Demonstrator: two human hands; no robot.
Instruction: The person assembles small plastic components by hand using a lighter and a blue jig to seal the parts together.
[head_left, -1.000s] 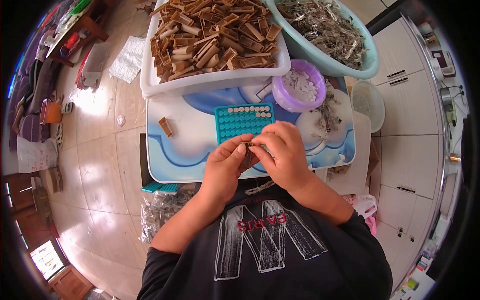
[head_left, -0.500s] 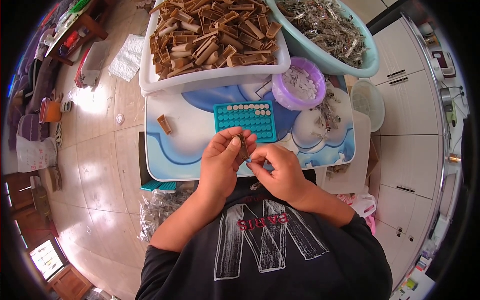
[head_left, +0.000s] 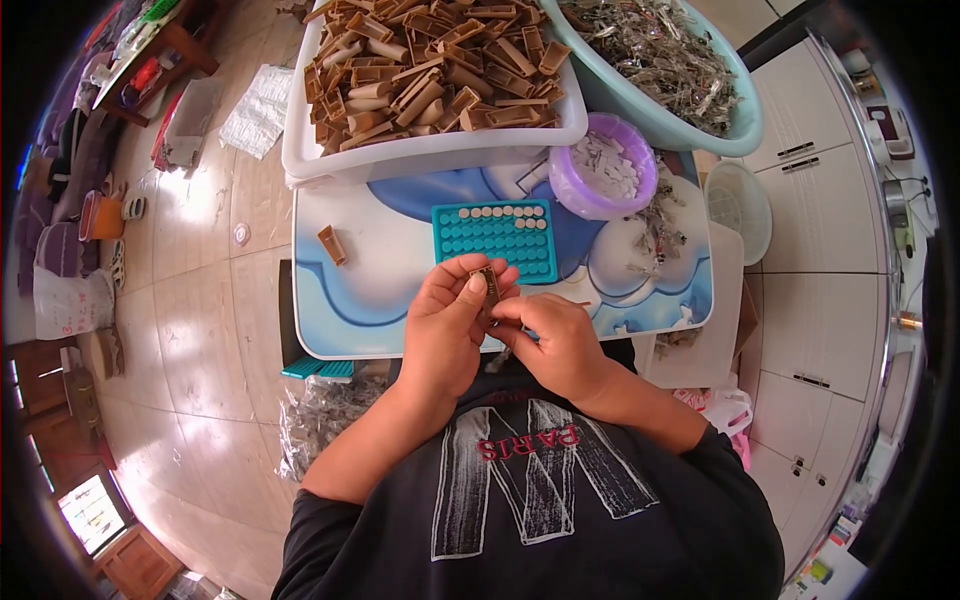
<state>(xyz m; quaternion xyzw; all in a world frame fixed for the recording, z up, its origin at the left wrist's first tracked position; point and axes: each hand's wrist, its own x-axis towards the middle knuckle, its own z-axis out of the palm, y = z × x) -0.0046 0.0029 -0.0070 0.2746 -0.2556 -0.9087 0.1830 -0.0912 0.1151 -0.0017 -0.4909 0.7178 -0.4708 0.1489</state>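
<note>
- Brown, hard-looking plastic made up the narrow casing, which I found held between the two hands, over the near part of the worktop and on the person's side of the teal tray.
- From my distant seat I saw the left hand closed around its upper part, thumb laid on the face and fingers curled behind.
- The right hand was drawn into a narrow pinch at the lower end; the fingertips were partly hidden, so I could not tell whether they gripped the casing or some small part there.
- I judged the casing light, stiff and easy to turn in the fingers, with smooth walls that might slip under a careless push.
- The long sides looked to me the best place to take hold, thumb against fingers, leaving the ends free; a hard squeeze might have bowed a thin wall.
- A loose brown piece lay alone at the left of the worktop, trough-shaped, and I reckoned its raised walls offered a similar hold.
</note>
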